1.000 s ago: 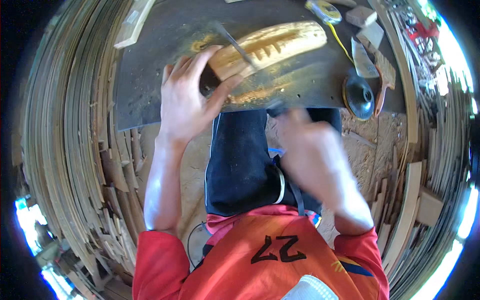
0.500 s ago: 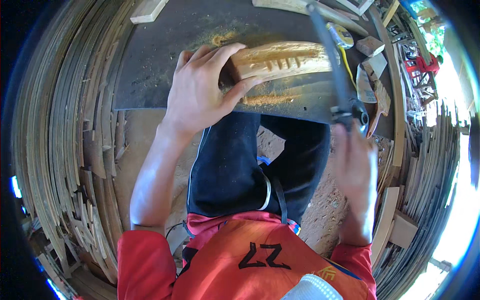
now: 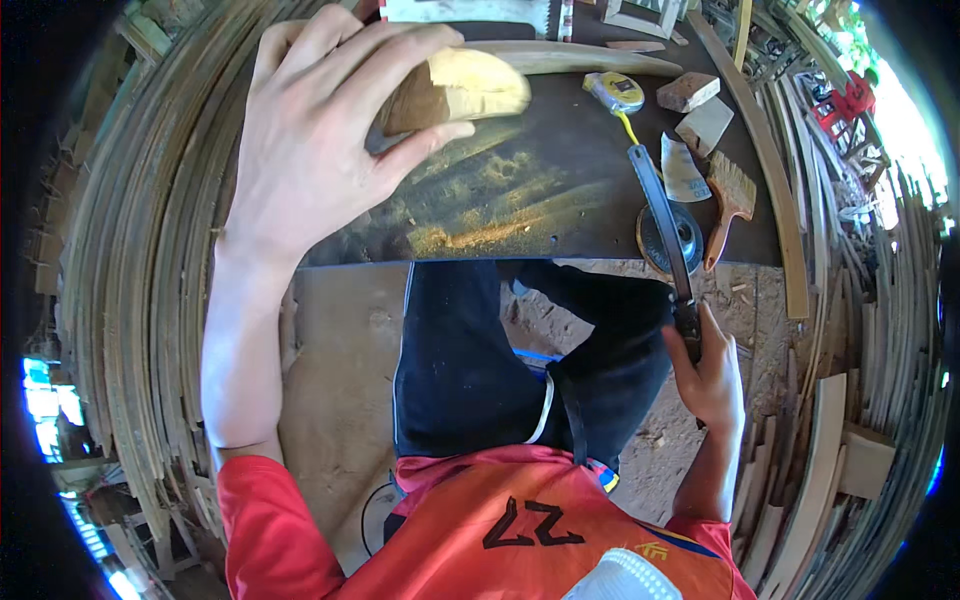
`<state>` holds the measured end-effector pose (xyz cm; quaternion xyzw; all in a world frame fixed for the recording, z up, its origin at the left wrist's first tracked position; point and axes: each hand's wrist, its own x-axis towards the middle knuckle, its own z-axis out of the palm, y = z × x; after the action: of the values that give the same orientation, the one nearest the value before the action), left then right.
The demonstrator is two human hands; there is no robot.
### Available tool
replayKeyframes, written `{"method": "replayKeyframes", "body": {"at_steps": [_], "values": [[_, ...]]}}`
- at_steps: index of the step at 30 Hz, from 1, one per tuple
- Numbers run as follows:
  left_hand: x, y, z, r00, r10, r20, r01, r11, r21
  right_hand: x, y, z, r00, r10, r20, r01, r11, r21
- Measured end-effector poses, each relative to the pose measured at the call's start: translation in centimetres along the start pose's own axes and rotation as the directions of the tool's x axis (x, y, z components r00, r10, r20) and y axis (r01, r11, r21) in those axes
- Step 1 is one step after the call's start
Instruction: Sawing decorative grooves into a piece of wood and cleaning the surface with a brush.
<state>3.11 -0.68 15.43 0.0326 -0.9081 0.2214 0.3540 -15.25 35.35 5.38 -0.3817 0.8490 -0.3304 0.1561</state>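
My left hand (image 3: 310, 140) is closed round a carved pale wooden piece (image 3: 475, 85), raised at the upper left of the dark worktop, with its end toward the camera and much of it hidden by my fingers. My right hand (image 3: 704, 365) grips the black handle of a long, narrow dark file (image 3: 660, 200) at the worktop's front right, its blade pointing away from me. The blade overlaps a black disc (image 3: 682, 238) in view. Beside it lie a wooden-handled brush (image 3: 729, 211) and a piece of sandpaper (image 3: 682, 168).
The dark worktop (image 3: 360, 235) carries sawdust, a yellow tape measure (image 3: 614, 92), two blocks (image 3: 687, 92), a long wooden piece (image 3: 590, 57) at the back and a strip (image 3: 750, 120) at the right. Stacked planks (image 3: 130, 260) line both sides; a red object (image 3: 845, 100) is at upper right.
My left hand has lifted and turned the carved piece toward the upper left. My right hand and file have moved from across the piece to the right, then slightly lower.
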Motion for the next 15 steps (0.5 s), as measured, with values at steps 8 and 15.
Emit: {"method": "replayKeyframes", "body": {"at_steps": [8, 15], "values": [[-3.8, -1.9, 2.3, 0.994, 0.019, 0.107, -0.020, 1.000, 0.001, -2.1, 2.9, 0.5, 1.000, 0.022, 0.020, -0.023, 0.997, 0.072], [-4.3, -3.6, 0.7, 0.893, -0.387, 0.229, 0.430, 0.884, -0.182, -2.7, 4.3, 1.5, 0.999, 0.040, 0.025, -0.043, 0.984, 0.172]]}}
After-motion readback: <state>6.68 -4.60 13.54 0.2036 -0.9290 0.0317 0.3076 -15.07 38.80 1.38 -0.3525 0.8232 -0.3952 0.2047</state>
